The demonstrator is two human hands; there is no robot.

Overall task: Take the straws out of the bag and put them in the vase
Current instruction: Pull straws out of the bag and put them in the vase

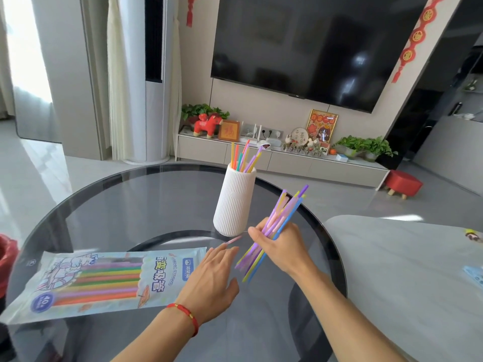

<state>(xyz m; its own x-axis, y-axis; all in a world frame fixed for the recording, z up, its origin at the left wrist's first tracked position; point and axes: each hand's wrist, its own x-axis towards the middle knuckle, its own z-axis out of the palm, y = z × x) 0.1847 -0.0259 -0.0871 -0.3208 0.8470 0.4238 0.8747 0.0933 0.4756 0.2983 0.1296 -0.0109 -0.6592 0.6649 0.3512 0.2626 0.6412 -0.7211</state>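
A white ribbed vase (234,202) stands upright on the round glass table (136,199), with several coloured straws (244,156) sticking out of its top. My right hand (282,250) grips a slanted bundle of purple, yellow, pink and blue straws (281,218) just right of the vase's base. The printed plastic straw bag (104,280) lies flat at the left with more straws inside. My left hand (211,278) hovers with straight fingers by the bag's open right end. A single pink straw (234,240) lies on the glass beyond its fingertips.
A second grey table (407,273) adjoins on the right. Something red (6,259) sits at the far left edge. Beyond the table stand a low TV cabinet (282,163) with ornaments and a red stool (403,184) on the floor.
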